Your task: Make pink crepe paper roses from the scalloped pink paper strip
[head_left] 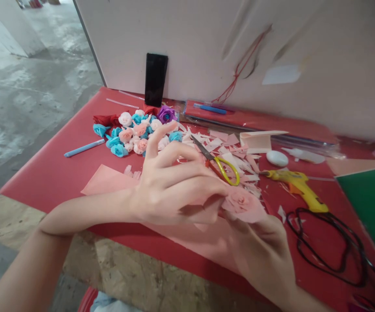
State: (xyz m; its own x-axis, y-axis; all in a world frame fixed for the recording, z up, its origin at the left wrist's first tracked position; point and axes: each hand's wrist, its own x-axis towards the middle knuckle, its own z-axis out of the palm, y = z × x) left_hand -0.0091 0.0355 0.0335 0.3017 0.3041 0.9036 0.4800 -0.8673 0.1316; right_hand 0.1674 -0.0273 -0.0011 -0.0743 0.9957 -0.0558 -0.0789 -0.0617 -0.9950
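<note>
Over the front of a red table [44,173] my two hands work a pink paper rose [242,203]. My left hand [174,186] pinches a petal at the rose's left side, index finger raised. My right hand [262,255] grips the rose from below, its fingers closed under the flower. A pink paper sheet [109,182] lies beneath my hands.
A heap of finished paper roses [135,130] in pink, blue, white, purple and red lies at the back left beside a blue pen [83,148]. Yellow-handled scissors [220,162], pink scraps, a yellow glue gun [301,186] with black cord, green sheet [372,208], a black phone [155,79] against the wall.
</note>
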